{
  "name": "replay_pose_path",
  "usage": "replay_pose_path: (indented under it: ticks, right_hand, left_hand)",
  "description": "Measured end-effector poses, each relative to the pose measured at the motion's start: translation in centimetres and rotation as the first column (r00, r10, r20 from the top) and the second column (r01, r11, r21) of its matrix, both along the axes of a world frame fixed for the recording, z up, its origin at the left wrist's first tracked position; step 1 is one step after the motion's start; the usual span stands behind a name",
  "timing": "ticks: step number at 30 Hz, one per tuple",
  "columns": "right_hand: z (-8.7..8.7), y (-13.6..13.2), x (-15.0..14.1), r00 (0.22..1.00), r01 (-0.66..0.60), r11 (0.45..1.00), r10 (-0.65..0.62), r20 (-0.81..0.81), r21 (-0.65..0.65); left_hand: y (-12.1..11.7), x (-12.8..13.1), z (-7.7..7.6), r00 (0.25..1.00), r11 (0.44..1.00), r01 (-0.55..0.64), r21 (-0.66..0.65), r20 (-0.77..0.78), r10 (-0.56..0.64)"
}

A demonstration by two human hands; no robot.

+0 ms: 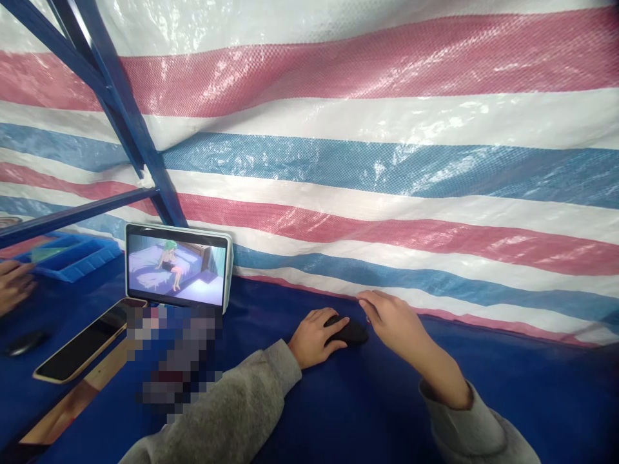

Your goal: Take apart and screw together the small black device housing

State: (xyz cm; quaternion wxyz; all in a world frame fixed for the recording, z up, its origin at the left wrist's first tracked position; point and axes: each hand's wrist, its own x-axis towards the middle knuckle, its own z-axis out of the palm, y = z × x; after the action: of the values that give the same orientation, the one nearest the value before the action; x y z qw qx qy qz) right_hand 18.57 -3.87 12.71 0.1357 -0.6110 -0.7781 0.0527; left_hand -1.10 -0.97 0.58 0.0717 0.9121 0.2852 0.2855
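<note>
Left hand (315,336) clasps black mouse (355,332) against the blue worktop (377,406), seemingly to steady it, while right hand (395,322) curls fingers by its end, whether pinching anything I cannot tell.

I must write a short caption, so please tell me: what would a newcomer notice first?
Probably the red, white and blue striped sheet filling the background. Next, the lit screen standing left of centre, on the blue table. Then, near the middle, the left hand holding a dark, mouse-shaped object, with the right hand close beside it.
</note>
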Motion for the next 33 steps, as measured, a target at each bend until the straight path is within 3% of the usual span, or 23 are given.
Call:
replay_pose_path:
  ticks: [11,22,29,33]
  right_hand:
    - [0.3,-0.1,0.5,0.999,-0.023,0.999,0.022,-0.024,-0.027]
    - [0.2,-0.2,0.1,0.993,0.013,1.000,-0.014,0.120,0.013]
    - [0.4,-0.5,-0.2,0.991,-0.039,0.999,0.039,0.129,0.004]
    - [0.3,-0.4,-0.3,0.987,0.019,1.000,-0.021,0.158,0.013]
  left_hand:
    - [0.0,0.0,-0.2,1.000,1.000,0.004,-0.009,-0.001,-0.004]
    - [0.1,0.0,-0.3,1.000,1.000,0.010,-0.005,-0.002,-0.010]
    - [0.1,0.0,-0.3,1.000,1.000,0.003,0.008,-0.003,-0.003]
    - [0.0,0.0,-0.2,1.000,1.000,0.004,0.017,-0.005,-0.004]
